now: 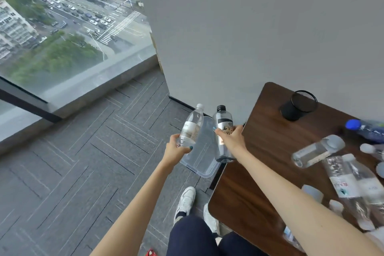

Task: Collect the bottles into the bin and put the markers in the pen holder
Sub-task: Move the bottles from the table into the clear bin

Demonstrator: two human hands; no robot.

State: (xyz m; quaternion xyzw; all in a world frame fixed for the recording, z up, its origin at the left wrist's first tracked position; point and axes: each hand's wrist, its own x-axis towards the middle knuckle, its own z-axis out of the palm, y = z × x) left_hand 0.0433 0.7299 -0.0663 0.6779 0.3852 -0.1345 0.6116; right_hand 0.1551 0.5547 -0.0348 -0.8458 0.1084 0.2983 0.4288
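Note:
My left hand [178, 147] grips the lower end of a clear bottle with a white cap [191, 125], held upright over the clear plastic bin [204, 169] on the floor. A grey bottle with a black cap [222, 133] is gripped by my right hand [231, 138], also above the bin. Several more clear bottles [316, 150] lie on the brown table [259, 172] at the right, one with a blue cap [365, 129]. A black mesh pen holder [298, 105] stands at the table's far corner. No markers are visible.
The bin sits on grey carpet between the table's left edge and a grey wall [249, 27]. A floor-height window [62, 27] runs along the left. My legs and white shoes [186, 202] are below, beside the table's near corner.

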